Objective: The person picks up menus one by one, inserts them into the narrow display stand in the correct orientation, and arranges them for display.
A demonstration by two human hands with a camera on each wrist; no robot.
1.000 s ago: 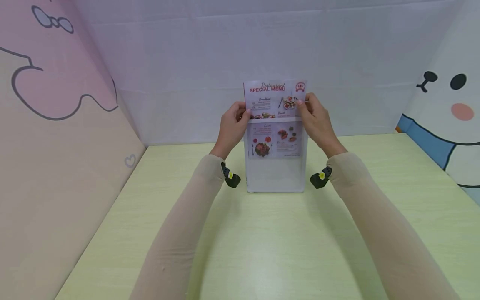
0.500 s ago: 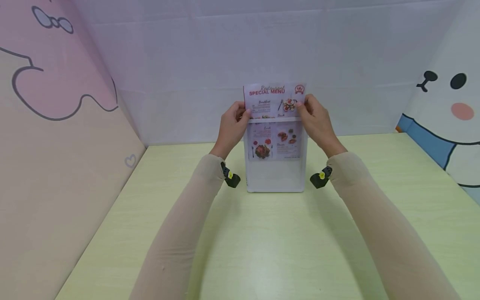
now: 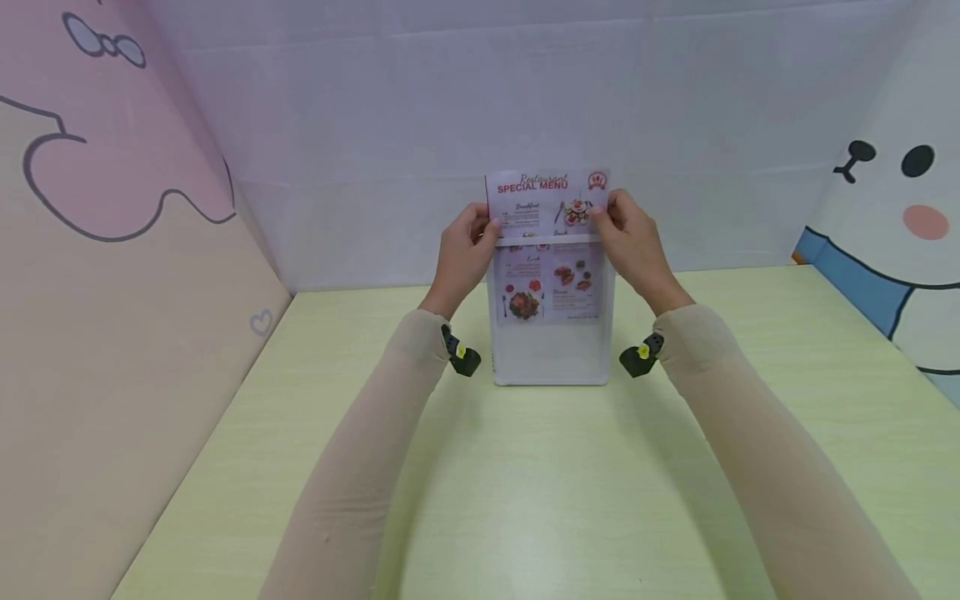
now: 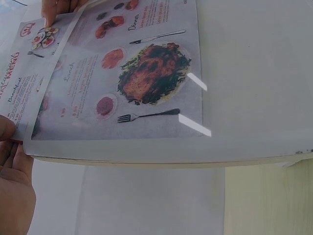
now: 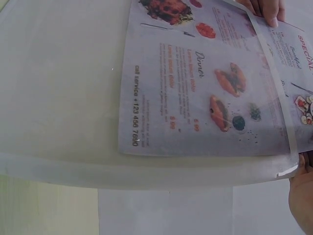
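A clear acrylic holder (image 3: pixel 551 350) stands upright on the pale green table (image 3: pixel 525 500), near the back wall, and a printed menu sheet (image 3: pixel 547 250) sits partway down in its slot (the red "SPECIAL MENU" heading pokes out above the holder's top edge). The left hand (image 3: pixel 461 254) pinches the sheet's left edge between thumb and curled fingers, just at the holder's top corner. The right hand (image 3: pixel 633 242) pinches the right edge the same way at the opposite corner. Both wrist views show the menu's food photos through the clear plastic, the sheet's lower edge well above the holder's base.
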